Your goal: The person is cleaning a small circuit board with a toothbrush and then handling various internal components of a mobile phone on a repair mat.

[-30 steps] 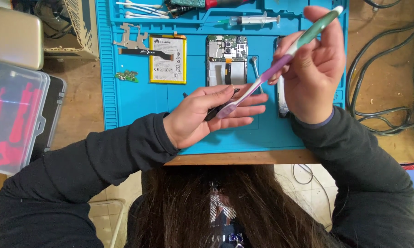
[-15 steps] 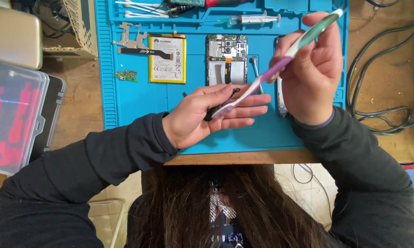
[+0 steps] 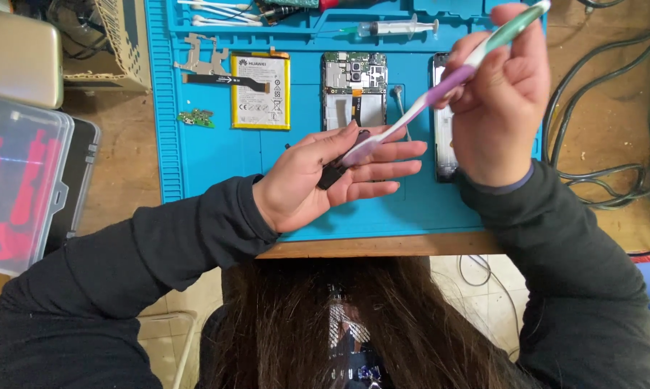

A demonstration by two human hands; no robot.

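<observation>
Gripping the toothbrush [image 3: 440, 83] in my right hand [image 3: 494, 108], I am still working its head over the small dark part [image 3: 337, 167] cupped in my open left hand [image 3: 325, 180]. Little has shifted since a second ago: both hands are hovering above the blue mat [image 3: 209, 158], right wrist raised.

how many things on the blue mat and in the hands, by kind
yellow-edged flat phone battery: 1
opened phone bodies: 2
clear plastic syringe: 1
white, purple and green toothbrush, right hand: 1
small black part, left hand: 1
total: 6
</observation>
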